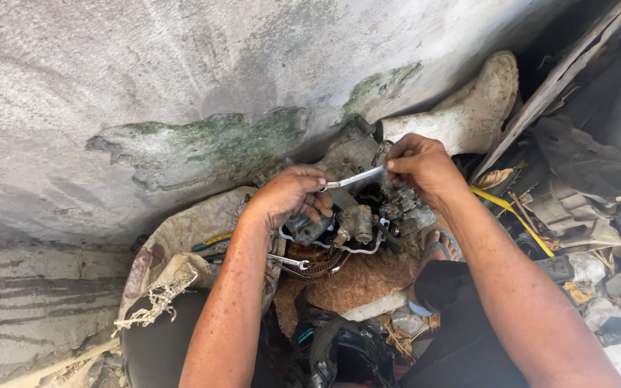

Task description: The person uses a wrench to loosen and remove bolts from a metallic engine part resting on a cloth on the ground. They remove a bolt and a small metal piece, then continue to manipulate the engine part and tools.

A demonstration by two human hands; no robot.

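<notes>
Seen from the head camera, looking down: a grimy grey metal engine part [357, 215] sitting low on a worn brown mat [368, 280], right by a rough grey concrete wall [181, 86]. Left hand [289, 195] wrapped over the near side of the part, fingers [318, 208] curled shut on it and touching one end of a thin silver metal wrench [352, 178]. Right hand [422, 164] pinching the other end of the wrench, fingers [397, 164] closed tight on it. Wrench lying almost flat across the top of the part, between both hands. Could slip off the bolt with a hard pull, because of the oily, dirty metal. Could bang knuckles on the wall, so close behind. Could tip or roll the part, with only one hand and a soft mat under it. A second small silver wrench [289, 261] lying loose just below the left wrist, near a round rusty ribbed piece [321, 262]; easy to knock away or lose in the mess. A foot in a blue sandal [440, 248] just beside the part; a dropped tool or a loose bit might land on bare toes. A dirty white rubber boot [468, 108] leaning on the wall behind, and a heap of scrap junk [583, 187] at the right; tiny screws might vanish in there.
</notes>
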